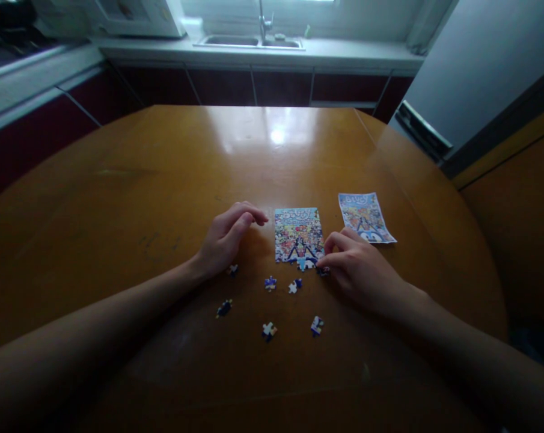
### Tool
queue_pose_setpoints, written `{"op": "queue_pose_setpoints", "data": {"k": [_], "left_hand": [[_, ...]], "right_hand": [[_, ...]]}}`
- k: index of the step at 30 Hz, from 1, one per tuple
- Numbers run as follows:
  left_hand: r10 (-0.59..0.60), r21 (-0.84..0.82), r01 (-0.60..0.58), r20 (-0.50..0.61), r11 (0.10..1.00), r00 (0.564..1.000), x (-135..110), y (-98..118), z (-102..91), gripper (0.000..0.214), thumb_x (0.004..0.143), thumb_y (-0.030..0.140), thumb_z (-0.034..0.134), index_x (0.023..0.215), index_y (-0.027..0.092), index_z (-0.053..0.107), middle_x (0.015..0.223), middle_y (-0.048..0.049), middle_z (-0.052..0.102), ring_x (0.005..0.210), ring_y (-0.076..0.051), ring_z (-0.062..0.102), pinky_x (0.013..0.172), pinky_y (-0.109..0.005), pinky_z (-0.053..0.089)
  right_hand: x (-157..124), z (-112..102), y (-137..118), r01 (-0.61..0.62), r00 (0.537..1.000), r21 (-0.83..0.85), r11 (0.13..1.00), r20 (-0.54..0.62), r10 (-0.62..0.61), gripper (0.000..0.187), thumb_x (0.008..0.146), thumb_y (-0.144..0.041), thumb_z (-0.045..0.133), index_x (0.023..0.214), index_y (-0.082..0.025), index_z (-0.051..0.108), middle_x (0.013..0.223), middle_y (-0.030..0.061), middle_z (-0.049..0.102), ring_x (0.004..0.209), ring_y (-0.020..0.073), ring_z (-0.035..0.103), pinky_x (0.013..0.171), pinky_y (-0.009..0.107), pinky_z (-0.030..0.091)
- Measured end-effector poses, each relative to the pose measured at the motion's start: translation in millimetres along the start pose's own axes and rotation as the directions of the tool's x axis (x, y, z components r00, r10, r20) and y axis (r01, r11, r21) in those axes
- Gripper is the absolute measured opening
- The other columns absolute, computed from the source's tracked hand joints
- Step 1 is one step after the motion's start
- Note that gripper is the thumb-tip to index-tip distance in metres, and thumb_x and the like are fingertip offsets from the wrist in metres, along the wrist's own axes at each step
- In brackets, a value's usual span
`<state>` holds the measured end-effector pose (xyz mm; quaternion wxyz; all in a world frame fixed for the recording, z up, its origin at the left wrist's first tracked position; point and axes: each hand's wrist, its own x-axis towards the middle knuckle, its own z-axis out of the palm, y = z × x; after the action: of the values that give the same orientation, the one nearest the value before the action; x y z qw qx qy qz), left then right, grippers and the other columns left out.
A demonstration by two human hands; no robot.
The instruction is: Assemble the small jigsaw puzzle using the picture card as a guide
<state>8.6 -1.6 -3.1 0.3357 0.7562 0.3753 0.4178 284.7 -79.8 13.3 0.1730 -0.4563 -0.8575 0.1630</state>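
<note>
The part-built puzzle [297, 234] is found lying flat on the bench [163, 180], near its middle, with a printed reference card [366, 218] just beside it to the right. The right hand [359, 267] is set at the puzzle's lower right corner. Its grip is nearly closed, thumb and forefinger pinched on a small puzzle piece [323, 271] that touches the bottom edge, though whether it is seated cannot be confirmed in the dim light. The left hand [224, 240] is rested on the bench just left of the puzzle, its grip loosely curled and holding nothing, fingertips close to the upper left corner. Loose pieces [270, 282] are scattered on the bench below the puzzle. It is judged that the held piece should be turned until its print agrees with the card, lowered flat rather than edge-first, and pressed down only once the tabs are aligned. The left hand is best laid against the puzzle's edge so that the assembled part is not pushed across the glossy surface. Force is not advised; a poor fit suggests the wrong gap.
</note>
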Motion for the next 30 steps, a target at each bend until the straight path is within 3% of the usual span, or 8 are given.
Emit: {"op": "queue_pose_setpoints", "data": {"k": [8,14,23,30], "left_hand": [[0.029,-0.002,-0.029,0.004,1.000,1.000,-0.2,-1.9,-0.5,0.030,0.100,0.033,0.043,0.092,0.018,0.068,0.088,-0.0046,0.067,0.084,-0.018,0.062,0.080,-0.034,0.049],[0.031,-0.016,-0.031,0.009,0.999,0.999,-0.2,-1.9,-0.9,0.030,0.101,0.032,0.043,0.093,0.018,0.068,0.088,-0.0046,0.066,0.086,-0.018,0.061,0.080,-0.034,0.049],[0.038,-0.020,-0.038,0.008,0.999,0.999,-0.7,-3.1,-1.0,0.030,0.101,0.032,0.044,0.093,0.018,0.068,0.089,-0.0041,0.067,0.086,-0.018,0.062,0.080,-0.033,0.049],[0.025,-0.018,-0.025,0.008,1.000,1.000,-0.4,-2.6,-0.4,0.030,0.101,0.032,0.043,0.093,0.018,0.068,0.089,-0.0046,0.067,0.086,-0.018,0.062,0.081,-0.034,0.049]], "right_hand": [[1.6,5.4,4.7,-0.011,0.990,0.128,0.992,-0.141,0.030,0.027,0.086,-0.002,0.055,0.088,-0.019,0.076,0.095,0.0086,0.065,0.093,0.0227,0.053,0.083,0.038,0.048],[1.4,8.6,2.5,0.029,0.997,0.076,0.997,-0.071,-0.023,0.030,0.085,-0.002,0.055,0.084,-0.022,0.077,0.095,0.0090,0.063,0.093,0.0239,0.051,0.080,0.038,0.048],[2.1,13.6,0.5,0.043,0.997,0.077,0.996,-0.068,-0.037,0.027,0.087,-0.005,0.056,0.090,-0.022,0.077,0.097,0.0095,0.062,0.094,0.0240,0.050,0.081,0.038,0.048],[1.9,13.1,3.0,0.006,0.990,0.084,0.996,-0.140,0.006,0.025,0.085,-0.004,0.057,0.087,-0.019,0.077,0.095,0.0094,0.064,0.093,0.0239,0.052,0.081,0.040,0.049]]}}
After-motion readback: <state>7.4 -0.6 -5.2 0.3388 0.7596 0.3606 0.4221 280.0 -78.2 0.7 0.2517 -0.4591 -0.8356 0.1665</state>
